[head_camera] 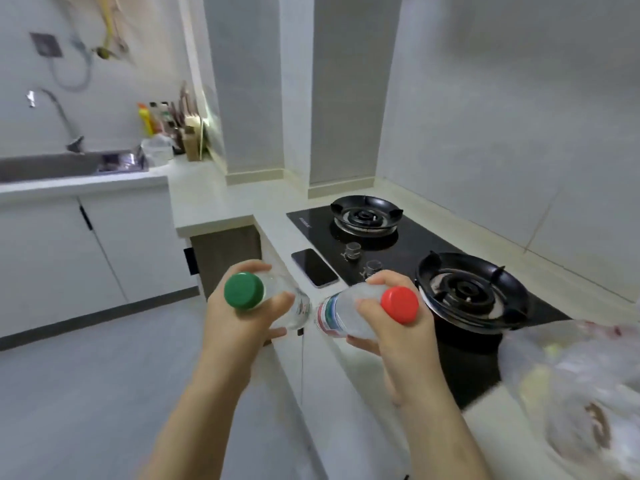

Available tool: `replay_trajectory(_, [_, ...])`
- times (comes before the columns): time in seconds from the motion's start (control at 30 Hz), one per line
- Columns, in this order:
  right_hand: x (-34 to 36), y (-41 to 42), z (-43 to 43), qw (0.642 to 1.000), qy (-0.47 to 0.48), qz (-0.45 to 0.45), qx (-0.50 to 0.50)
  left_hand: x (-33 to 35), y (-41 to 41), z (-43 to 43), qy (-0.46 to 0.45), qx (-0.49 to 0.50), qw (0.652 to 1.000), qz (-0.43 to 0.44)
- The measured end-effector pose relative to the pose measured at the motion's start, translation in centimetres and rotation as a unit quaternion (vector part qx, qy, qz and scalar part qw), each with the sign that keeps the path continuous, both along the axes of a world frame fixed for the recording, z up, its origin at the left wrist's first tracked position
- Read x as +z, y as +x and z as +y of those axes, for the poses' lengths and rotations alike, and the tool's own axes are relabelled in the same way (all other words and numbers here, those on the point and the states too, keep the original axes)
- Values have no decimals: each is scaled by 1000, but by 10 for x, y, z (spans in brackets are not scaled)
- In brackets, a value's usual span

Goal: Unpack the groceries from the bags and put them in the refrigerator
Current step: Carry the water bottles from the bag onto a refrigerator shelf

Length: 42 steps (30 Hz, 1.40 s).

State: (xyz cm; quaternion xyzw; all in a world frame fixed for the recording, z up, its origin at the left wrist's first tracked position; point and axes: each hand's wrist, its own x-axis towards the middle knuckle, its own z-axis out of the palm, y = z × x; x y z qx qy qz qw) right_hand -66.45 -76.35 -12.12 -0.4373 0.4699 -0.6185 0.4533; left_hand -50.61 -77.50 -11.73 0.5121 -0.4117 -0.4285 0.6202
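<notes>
Bottle [300,308] in left hand [232,329], red-capped bottle [337,315] in right hand [403,346]

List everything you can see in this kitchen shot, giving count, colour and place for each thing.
green-capped bottle: one, clear, held at centre-left
red-capped bottle: one, clear with a label, held at centre, tilted
plastic bag: one, translucent, on the counter at near right, blurred
phone: one, dark, flat on the counter left of the hob
gas hob: one, black, two burners, set in the counter
sink: one, steel, far left
faucet: one, silver, behind the sink
yellow bottle: one, back corner among darker bottles too blurred to count
knife block: one, light wood, back corner
left hand: grips the green-capped bottle
right hand: grips the red-capped bottle
</notes>
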Motion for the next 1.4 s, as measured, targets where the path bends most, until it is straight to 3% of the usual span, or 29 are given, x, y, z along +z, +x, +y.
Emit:
replay_trajectory(0.3, [-26, 164, 29, 976, 60, 59, 201, -33, 155, 75, 87, 157, 983, -33])
replay_trajectory(0.53, [-41, 265, 60, 906, 125, 118, 387, -55, 232, 154, 129, 315, 940, -23])
replay_trajectory(0.77, [-49, 336, 102, 811, 115, 139, 557, -63, 257, 241, 129, 480, 867, 24])
replay_trajectory(0.97, [-49, 373, 153, 709, 89, 157, 682, -65, 249, 312, 112, 616, 777, 66])
replay_trajectory(1.27, [-21, 418, 246, 600, 17, 109, 792, -34, 249, 410, 58, 764, 640, 50])
replay_trajectory(1.4, [5, 450, 291, 572, -18, 63, 817, -9, 270, 454, 23, 793, 609, 22])
